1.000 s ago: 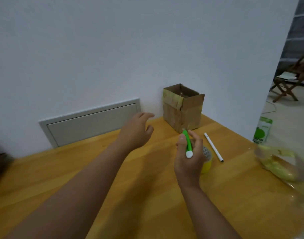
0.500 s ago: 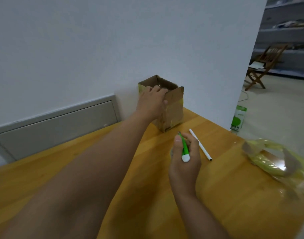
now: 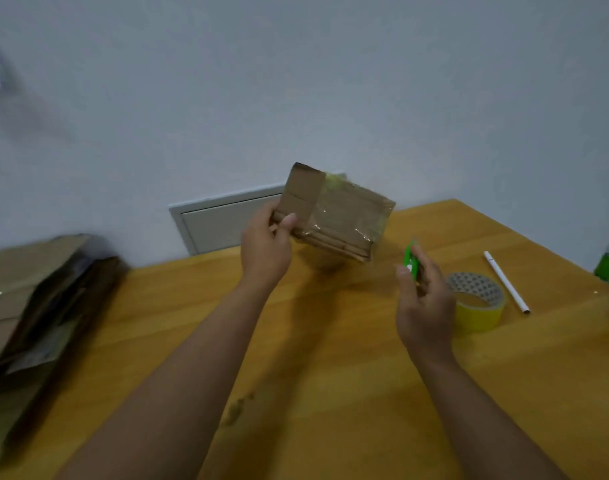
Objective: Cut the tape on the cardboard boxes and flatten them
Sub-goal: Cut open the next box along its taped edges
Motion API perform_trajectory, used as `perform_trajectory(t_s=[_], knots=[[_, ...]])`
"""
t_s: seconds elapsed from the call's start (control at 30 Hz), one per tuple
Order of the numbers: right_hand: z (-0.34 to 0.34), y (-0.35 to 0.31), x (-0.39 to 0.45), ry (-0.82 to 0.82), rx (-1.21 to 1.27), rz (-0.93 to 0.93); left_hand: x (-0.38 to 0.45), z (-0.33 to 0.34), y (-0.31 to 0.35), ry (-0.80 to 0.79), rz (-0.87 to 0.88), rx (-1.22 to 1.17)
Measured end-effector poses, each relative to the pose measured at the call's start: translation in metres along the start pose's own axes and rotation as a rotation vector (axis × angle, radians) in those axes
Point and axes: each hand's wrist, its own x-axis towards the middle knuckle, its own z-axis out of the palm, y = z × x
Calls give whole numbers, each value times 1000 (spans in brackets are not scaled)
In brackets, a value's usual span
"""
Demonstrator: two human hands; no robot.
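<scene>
Holding a small brown cardboard box (image 3: 334,216) up off the light wooden tabletop (image 3: 330,393), the left hand (image 3: 265,245) pinches it at one end, thumb on the near face and fingers behind. The box is tipped over so a face sealed with clear glossy tape (image 3: 351,211) is toward the camera; yellowish tape shows at its upper edge. The right hand (image 3: 422,303) is curled around a green and white utility cutter (image 3: 411,259), tip pointing up, just right of the box and not touching it. Whether a blade is out, cannot tell.

Progress, judged from the layout: a pile of flattened brown cardboard (image 3: 29,306) lies at the left edge of the tabletop, so some boxes look already done. This box is uncut as far as visible: tape intact, shape still boxy. Left to do: slit the tape, fold flat, add to the pile. No other standing boxes in view.

Also on the tabletop: a roll of yellow tape (image 3: 478,303) just beside the right hand, and a thin white pen-like stick (image 3: 507,282) further right.

Versus half a second ago: the box stood upright and open-topped against the white wall (image 3: 296,81), left hand reaching onto its rim; now it is lifted, turned taped side out and brought nearer. The right hand held the cutter low then too. The view has swung left, bringing the flat pile into frame.
</scene>
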Motion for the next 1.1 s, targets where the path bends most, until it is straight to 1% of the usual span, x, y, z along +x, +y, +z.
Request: perform_trajectory(t_s=[0.13,0.23,0.33,0.4,0.53,0.6,0.7,0.73,0.77,0.8,0.83,0.9,0.93,0.97,1.0,1.07,1.1], knots=[[38,-19,-26,-139,-67,-145,-42,-83,-23,138,-214,-114],[69,-38,-45,-129,-20,-213,-65,-131,-37,211,-351,-173],[95,-56,-59,-159,21,-239,-85,-166,-46,269,-452,-171],[109,-65,-63,-181,44,-241,-91,-184,-53,275,-473,-203],[131,-74,-70,-277,108,-207,-89,-209,-72,193,-479,-242],[139,-76,-77,-273,105,-217,-83,-214,-81,186,-433,-185],[147,-72,-85,-212,39,-258,-80,-210,-78,257,-373,-31],[148,-69,-86,-196,17,-260,-84,-207,-72,283,-318,4],[149,-66,-86,-181,-1,-257,-90,-204,-66,295,-224,31],[149,-64,-87,-167,-13,-250,-97,-201,-60,272,-122,60],[149,-62,-87,-156,-22,-240,-105,-197,-54,204,-37,96],[148,-60,-87,-141,-33,-233,-115,-187,-49,-11,80,212],[148,-59,-88,-139,-34,-234,-118,-181,-49,-79,134,292],[148,-60,-90,-142,-31,-233,-119,-174,-49,-100,188,354],[149,-61,-92,-151,-21,-230,-117,-170,-49,-87,232,377],[149,-65,-96,-178,6,-248,-109,-171,-50,-50,265,325],[148,-67,-99,-185,17,-271,-103,-175,-52,-56,268,296]])
